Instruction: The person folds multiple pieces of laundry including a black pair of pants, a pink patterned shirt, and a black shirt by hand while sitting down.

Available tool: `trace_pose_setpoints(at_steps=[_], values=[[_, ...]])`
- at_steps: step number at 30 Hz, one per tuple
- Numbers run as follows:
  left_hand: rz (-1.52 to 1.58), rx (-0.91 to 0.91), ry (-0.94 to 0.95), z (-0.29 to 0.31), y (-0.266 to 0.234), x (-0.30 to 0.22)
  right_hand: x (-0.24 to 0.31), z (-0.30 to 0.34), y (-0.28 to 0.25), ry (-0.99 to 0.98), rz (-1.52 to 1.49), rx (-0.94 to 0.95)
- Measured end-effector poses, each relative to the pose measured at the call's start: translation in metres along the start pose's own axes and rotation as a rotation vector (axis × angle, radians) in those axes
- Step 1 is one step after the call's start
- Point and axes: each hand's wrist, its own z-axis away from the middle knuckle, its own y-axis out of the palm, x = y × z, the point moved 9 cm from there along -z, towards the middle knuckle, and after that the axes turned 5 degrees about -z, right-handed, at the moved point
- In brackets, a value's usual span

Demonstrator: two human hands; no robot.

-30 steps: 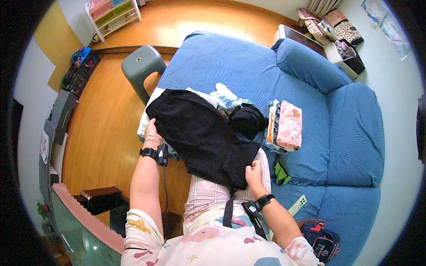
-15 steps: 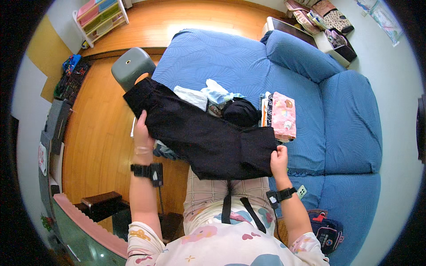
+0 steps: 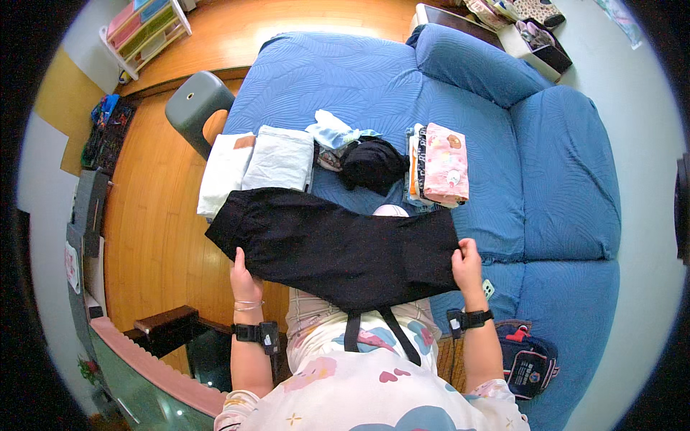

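A pair of black trousers (image 3: 338,244), folded lengthwise, stretches across in front of my body above my lap. The fingers of my left hand (image 3: 246,281) are behind the lower edge near the left end, with the thumb on the front. My right hand (image 3: 468,267) pinches the right end between thumb and fingers. Just beyond the trousers, a folded white garment (image 3: 224,169) and a folded pale blue garment (image 3: 279,159) lie side by side. A crumpled black garment (image 3: 374,164) and a light blue and white cloth (image 3: 336,131) sit to their right.
A folded stack with a pink printed garment (image 3: 447,165) lies on the blue sofa (image 3: 330,79). A grey stool (image 3: 192,111) stands at the sofa's left. Right of my lap are a phone (image 3: 488,289) and a dark bag (image 3: 530,366). A glass table (image 3: 144,366) is at lower left.
Both hands have shifted right and slightly toward me with the trousers, whose left end has come down and lies more level. The folded white and pale blue garments behind are now exposed.
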Motion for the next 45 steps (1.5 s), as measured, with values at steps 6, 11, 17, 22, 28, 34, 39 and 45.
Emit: trace_pose_setpoints(at_steps=[6, 11, 17, 22, 28, 34, 39, 45], values=[[-0.288, 0.089, 0.098, 0.019, 0.04, 0.023, 0.065, -0.011, -0.068, -0.215, 0.301, -0.061], [-0.444, -0.15, -0.077, 0.037, 0.021, 0.073, 0.082, -0.007, -0.047, -0.264, 0.55, -0.002], [-0.301, -0.191, -0.145, 0.049, 0.004, 0.082, 0.134, -0.007, 0.02, -0.375, 0.774, 0.075], [-0.306, -0.132, -0.185, 0.046, 0.0, 0.087, 0.161, 0.025, 0.1, -0.498, 0.808, 0.335], [-0.7, 0.089, -0.533, 0.06, 0.017, 0.084, 0.147, 0.073, 0.12, -0.425, 0.504, 0.591], [-0.954, 0.644, -0.711, 0.097, 0.073, 0.096, 0.096, 0.091, 0.068, -0.346, 0.417, 0.347], [-1.033, 0.834, -0.699, 0.105, 0.157, 0.133, 0.048, 0.099, 0.034, -0.161, 0.279, 0.214], [-0.991, 0.705, -0.93, 0.095, 0.185, 0.211, 0.025, 0.101, 0.022, -0.062, 0.083, 0.073]])
